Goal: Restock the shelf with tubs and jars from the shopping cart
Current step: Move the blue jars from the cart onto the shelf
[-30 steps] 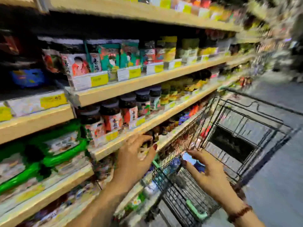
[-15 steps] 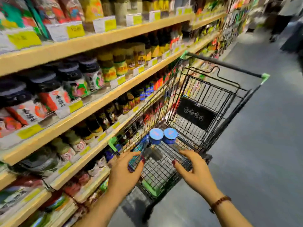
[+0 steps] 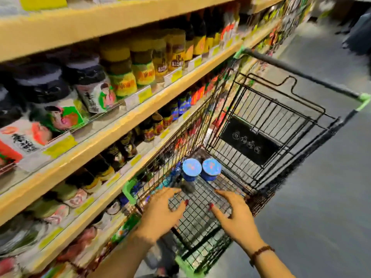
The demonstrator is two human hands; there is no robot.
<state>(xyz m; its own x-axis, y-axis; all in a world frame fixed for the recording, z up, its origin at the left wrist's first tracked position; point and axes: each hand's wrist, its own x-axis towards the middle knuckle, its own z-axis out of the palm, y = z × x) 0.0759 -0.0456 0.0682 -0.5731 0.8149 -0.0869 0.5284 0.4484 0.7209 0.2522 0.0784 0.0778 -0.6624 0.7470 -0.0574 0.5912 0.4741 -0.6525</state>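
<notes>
Head view: your left hand [image 3: 160, 214] and right hand [image 3: 237, 216] hover open and empty over the cart [image 3: 267, 109]. Two blue-lidded tubs [image 3: 191, 169] stand ahead, probably touching.

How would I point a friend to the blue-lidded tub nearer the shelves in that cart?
Look in the black wire shopping cart beside the shelves. Two blue-lidded tubs stand side by side on its floor. Yours is the left tub, nearer the shelves than its twin.
</notes>
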